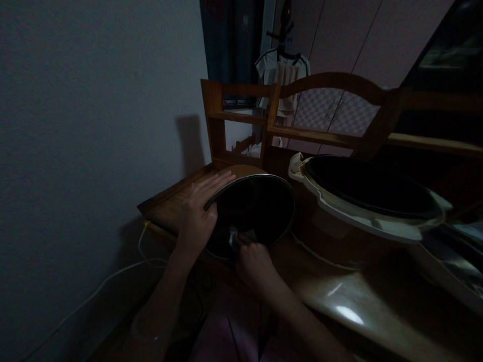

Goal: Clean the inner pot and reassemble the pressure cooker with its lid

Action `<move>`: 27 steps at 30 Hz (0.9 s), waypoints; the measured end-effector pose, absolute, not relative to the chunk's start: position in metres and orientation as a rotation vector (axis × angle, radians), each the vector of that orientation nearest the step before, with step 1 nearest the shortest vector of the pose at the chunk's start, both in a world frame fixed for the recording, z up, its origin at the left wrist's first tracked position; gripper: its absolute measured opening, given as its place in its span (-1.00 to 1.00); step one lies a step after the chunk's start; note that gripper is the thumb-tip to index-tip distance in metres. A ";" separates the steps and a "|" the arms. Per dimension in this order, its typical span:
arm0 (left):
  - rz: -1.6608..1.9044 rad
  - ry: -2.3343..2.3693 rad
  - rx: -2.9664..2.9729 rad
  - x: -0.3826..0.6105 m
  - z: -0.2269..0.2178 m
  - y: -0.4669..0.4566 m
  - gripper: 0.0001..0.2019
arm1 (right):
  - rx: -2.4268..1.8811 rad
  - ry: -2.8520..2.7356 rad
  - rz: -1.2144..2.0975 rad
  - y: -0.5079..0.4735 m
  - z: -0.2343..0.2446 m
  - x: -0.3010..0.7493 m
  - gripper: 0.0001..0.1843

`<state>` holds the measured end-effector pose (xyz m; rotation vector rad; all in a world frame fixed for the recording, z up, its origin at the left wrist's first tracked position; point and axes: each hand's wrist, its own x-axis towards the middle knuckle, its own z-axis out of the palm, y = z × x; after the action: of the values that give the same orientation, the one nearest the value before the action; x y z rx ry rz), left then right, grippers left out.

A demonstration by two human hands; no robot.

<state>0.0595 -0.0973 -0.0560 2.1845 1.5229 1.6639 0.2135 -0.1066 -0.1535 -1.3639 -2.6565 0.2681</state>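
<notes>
While my left hand holds one round black pot by its left rim, thumb inside and fingers outside, my right hand closes around one pale wad against its lower inner wall. The pot sits tilted at the desk's near edge, mouth and central axis slanting up toward me. One white-rimmed cooker stands just right of it.

Bare forearms, translucent bangle, dusky pink clothing.
</notes>
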 end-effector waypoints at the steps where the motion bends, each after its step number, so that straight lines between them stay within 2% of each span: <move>1: 1.666 1.520 2.186 0.059 -0.056 -0.097 -0.36 | -1.352 -2.643 0.270 -0.107 -0.154 0.213 -0.48; 27: 1.680 1.533 2.182 0.060 -0.056 -0.097 -0.36 | -1.382 -2.655 0.257 -0.127 -0.153 0.216 -0.38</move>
<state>0.0596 -0.0965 -0.0557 2.1818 1.5327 1.6801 0.2164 -0.1266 -0.1534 -1.3816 -2.6547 0.2572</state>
